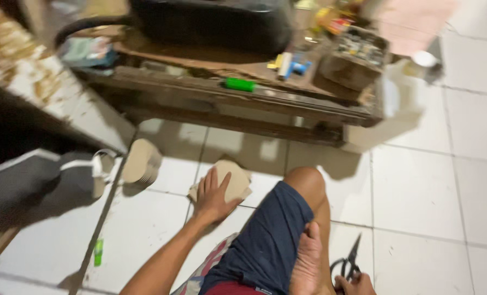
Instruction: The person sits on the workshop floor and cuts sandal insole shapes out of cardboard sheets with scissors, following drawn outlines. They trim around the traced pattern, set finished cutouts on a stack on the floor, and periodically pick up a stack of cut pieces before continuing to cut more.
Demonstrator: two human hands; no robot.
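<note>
On the floor, the left hand (213,198) is lying flat and open on a cardboard piece (233,182), while the right hand (354,284) is gripping scissors (349,264).

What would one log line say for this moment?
left hand: flat on tan cardboard pieces | right hand: holds black scissors | white tiled floor

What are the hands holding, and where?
The right hand grips black scissors by the handles. The left hand lies flat on tan pieces, not gripping.

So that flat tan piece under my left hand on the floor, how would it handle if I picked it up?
The tan piece looks thin like cardboard, so probably light and somewhat bendy. It lies flat under the left hand on smooth tile, so it would likely slide rather than roll.
</note>
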